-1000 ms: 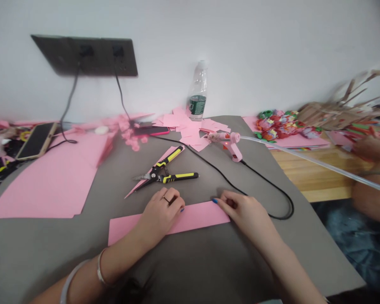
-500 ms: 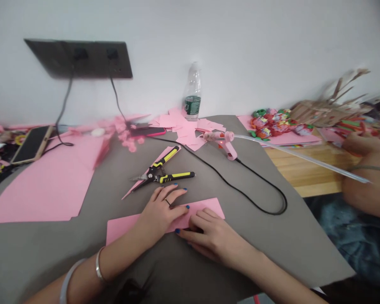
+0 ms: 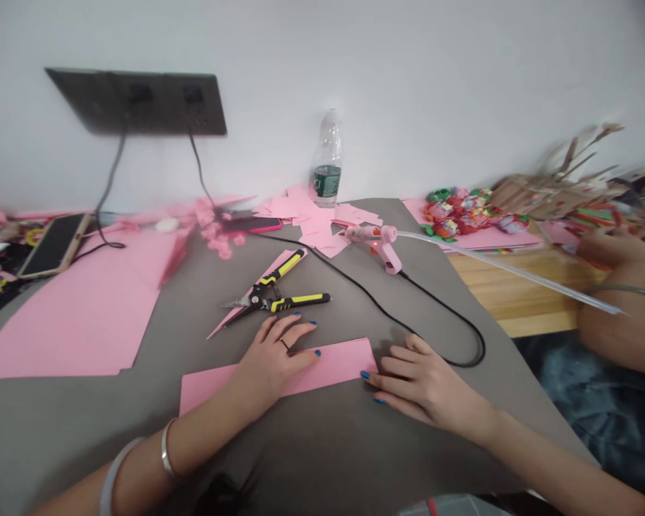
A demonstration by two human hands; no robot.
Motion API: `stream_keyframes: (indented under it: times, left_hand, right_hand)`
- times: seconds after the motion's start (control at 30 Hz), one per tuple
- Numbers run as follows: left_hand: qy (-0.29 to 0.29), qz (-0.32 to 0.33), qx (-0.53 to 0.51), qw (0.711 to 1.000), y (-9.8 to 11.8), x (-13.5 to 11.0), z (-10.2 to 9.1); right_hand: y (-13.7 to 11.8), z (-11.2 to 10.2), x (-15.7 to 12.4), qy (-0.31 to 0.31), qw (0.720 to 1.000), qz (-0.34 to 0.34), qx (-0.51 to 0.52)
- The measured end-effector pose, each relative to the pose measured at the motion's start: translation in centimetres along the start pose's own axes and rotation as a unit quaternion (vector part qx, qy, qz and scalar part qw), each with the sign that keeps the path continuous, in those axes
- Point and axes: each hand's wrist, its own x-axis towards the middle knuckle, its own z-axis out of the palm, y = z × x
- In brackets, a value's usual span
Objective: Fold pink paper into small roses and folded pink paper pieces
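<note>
**A:** What's diff vs. the earlier frame?

**B:** R hand has slid off the pink paper strip & now sits to its right on the grey mat, fingertips at the strip's R end. L hand lies flat on the strip, not gripping. Hands apart, neither clamped.

**A:** Strip's where?

**B:** Near edge of the mat, in front of the person, under the L hand.

**A:** Counts?

**B:** 2 own hands, 1 co-worker's hand far R, 2 phones: black one far L, pink-edged one by the wall. 1 plastic bottle, 1 pink glue gun w/ 1 long glue stick running R, 1 pr yellow-black wire strippers on a narrow pink paper piece, just far of the L hand. 2 bangles on L arm, 1 ring.

**A:** Brands, labels?

**B:** Bottle has a green label, can't read it. No legible writing elsewhere.
</note>
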Motion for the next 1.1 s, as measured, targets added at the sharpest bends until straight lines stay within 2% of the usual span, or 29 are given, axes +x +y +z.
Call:
stream_keyframes:
  times: [0.13, 0.23, 0.33, 0.43, 0.6, 0.73, 0.87, 0.97, 1.1]
  left_hand:
    - [0.001, -0.004, -0.010, 1.000, 0.0, 0.0, 0.2]
    - [0.007, -0.007, -0.012, 1.000, 0.0, 0.1, 0.1]
    - [0.006, -0.010, -0.030, 0.999, 0.1, 0.2, -0.3]
    - [-0.005, -0.021, -0.073, 0.997, 0.1, 0.4, -0.9]
    - [-0.023, -0.049, -0.133, 0.990, -0.1, 0.6, -1.6]
    - [-0.039, -0.072, -0.160, 0.984, 0.0, 0.8, -1.8]
    - [-0.043, -0.081, -0.170, 0.981, 0.1, 0.9, -2.1]
    - [-0.048, -0.070, -0.162, 0.983, 0.1, 0.8, -2.5]
    - [-0.038, -0.011, -0.070, 0.997, 0.9, 0.8, -3.1]
  right_hand:
    - [1.2, -0.6, -1.6, 0.013, 0.999, -0.023, -0.037]
    - [1.4, -0.6, -1.5, 0.023, 0.999, -0.027, -0.037]
    - [0.8, -0.3, -0.4, 0.048, 0.999, 0.002, -0.017]
    - [-0.5, 0.2, 1.5, 0.070, 0.996, 0.035, 0.045]
    - [-1.7, 1.5, 4.2, 0.004, 0.991, 0.021, 0.133]
    - [-1.7, 2.1, 5.0, 0.023, 0.994, -0.014, 0.108]
    - [-2.1, 2.6, 5.3, 0.073, 0.994, -0.068, 0.052]
    - [-2.7, 2.7, 5.5, 0.105, 0.993, -0.049, 0.023]
    - [-3.1, 1.8, 6.1, 0.085, 0.996, -0.008, 0.029]
